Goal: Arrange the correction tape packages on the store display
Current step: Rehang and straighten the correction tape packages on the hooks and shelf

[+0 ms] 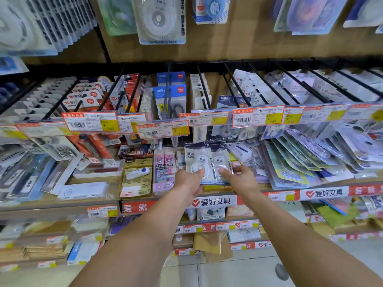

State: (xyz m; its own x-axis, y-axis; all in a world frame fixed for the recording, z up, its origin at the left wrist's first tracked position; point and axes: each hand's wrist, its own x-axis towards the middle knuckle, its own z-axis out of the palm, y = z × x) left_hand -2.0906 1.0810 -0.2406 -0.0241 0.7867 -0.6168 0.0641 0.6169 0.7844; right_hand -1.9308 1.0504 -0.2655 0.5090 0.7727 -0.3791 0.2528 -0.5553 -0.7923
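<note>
Two tape packs held upright, side by side, faces toward us, just under the price tags (209, 119); left hand (189, 181) pinches the left pack (196, 160) by its lower edge, thumb in front; right hand (240, 177) pinches the right pack (221, 160) likewise; low grips, we judge, leave the tops free to meet a peg (204, 88) above.

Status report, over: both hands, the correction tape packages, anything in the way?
Left hand pinches white-and-clear blister correction tape package. Right hand pinches second matching package beside it. Orange-and-yellow price tags hang just above them.
</note>
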